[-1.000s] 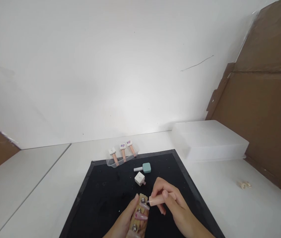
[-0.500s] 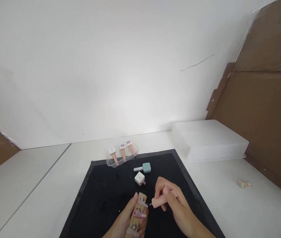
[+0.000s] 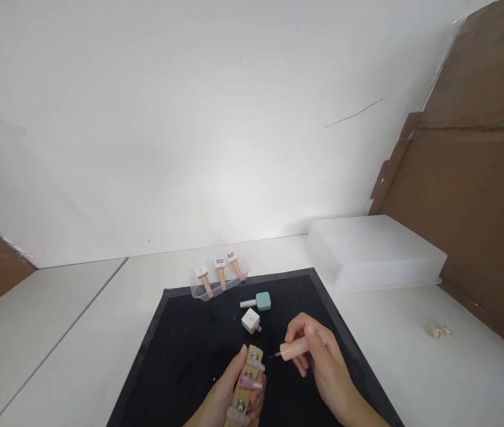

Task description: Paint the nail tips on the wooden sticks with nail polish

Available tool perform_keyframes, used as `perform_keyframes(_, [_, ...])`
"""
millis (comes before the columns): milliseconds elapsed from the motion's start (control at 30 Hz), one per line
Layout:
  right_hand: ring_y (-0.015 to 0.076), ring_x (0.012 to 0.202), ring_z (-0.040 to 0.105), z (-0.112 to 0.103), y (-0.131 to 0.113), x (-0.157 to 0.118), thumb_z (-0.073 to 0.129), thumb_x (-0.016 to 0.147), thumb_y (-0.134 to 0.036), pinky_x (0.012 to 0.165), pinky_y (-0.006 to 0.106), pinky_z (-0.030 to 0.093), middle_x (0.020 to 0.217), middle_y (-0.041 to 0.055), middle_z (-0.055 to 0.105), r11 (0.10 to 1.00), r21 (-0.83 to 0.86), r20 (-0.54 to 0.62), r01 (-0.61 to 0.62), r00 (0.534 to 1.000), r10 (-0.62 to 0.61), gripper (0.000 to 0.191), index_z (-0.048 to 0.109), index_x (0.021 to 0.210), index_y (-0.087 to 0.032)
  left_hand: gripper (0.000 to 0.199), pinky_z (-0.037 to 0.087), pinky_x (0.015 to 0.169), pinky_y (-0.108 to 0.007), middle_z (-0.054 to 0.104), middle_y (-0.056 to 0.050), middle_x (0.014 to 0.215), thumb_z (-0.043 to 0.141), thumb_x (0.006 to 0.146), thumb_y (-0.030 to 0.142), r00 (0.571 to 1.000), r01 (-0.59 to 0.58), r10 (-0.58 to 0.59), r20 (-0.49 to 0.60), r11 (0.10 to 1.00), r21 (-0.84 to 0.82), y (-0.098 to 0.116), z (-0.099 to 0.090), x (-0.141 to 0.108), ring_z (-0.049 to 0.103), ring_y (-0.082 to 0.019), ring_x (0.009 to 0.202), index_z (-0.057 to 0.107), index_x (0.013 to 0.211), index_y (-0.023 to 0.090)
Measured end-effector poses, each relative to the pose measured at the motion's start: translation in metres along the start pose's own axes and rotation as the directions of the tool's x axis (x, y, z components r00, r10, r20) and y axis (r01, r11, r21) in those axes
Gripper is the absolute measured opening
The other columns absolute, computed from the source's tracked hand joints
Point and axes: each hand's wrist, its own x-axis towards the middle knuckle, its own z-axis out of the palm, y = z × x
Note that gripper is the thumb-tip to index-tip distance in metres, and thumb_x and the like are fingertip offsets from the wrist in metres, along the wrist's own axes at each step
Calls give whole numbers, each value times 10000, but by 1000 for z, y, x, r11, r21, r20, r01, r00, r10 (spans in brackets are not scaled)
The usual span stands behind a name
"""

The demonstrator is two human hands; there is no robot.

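Note:
My left hand point(image 3: 222, 392) grips a wooden nail stand point(image 3: 243, 392) near the bottom of the view. Several false nails are mounted across it on round metal knobs; the pink-painted nail point(image 3: 251, 383) lies between paler ones. Between the fingers of my right hand point(image 3: 323, 362) is a pink nail polish brush cap point(image 3: 294, 349). Its thin brush points left, a short gap from the nail at the stand's far end. Beyond both hands, an uncapped white polish bottle point(image 3: 251, 320) lies on its side with its neck toward the lower right.
A teal polish bottle with a white cap point(image 3: 262, 301) lies on the black mat point(image 3: 181, 356). Behind it, a clear tray point(image 3: 198, 295) holds three white bottles with pink caps. To the right are a translucent plastic box point(image 3: 385, 261) and small beige rings point(image 3: 436, 331). A white wall rises behind.
My right hand has drawn the brush cap slightly right and up, away from the nails, and more of the brush shows. My left hand and the stand stay almost still.

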Motion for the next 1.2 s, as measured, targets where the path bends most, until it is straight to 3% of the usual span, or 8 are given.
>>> perform_keyframes(100, [103,459,375,0,-5,-2,433,873,-547,464,232,306,538,-39,417,998,-69,71,-8,997,13,440,589,740,-158,627,193,291,-199,290,73,314,464,588,786,1000,0,1,-28,1000,6,-1,0,2,233,-39,240,398,397,192])
perform_keyframes(433, [96,494,386,1,-14,-3,509,877,-411,530,239,331,624,-25,492,980,-183,169,81,984,-50,296,597,726,-173,623,196,298,-203,322,71,335,494,557,788,997,22,-22,-74,1000,-5,-1,2,2,252,-32,250,419,414,186])
perform_keyframes(733, [98,488,386,3,-18,-2,513,869,-390,516,240,333,631,-12,518,969,-228,161,93,985,-56,291,594,699,-169,644,183,289,-200,305,75,322,463,540,819,998,20,-20,-51,1000,6,1,1,4,252,-34,242,402,413,191])
perform_keyframes(967, [108,514,392,3,-20,-1,505,872,-400,528,237,335,598,-19,477,977,-214,134,5,991,24,351,526,605,-174,631,191,287,-206,300,73,325,439,601,792,999,15,-15,-46,1000,-2,1,1,2,248,-37,243,400,408,193])
perform_keyframes(1200, [114,523,407,1,-15,-2,484,887,-418,543,244,338,601,-13,462,981,-184,94,64,994,-47,415,528,559,-168,621,161,279,-209,308,66,311,512,539,783,998,38,-40,-57,999,-21,1,0,2,256,-42,237,398,386,192])
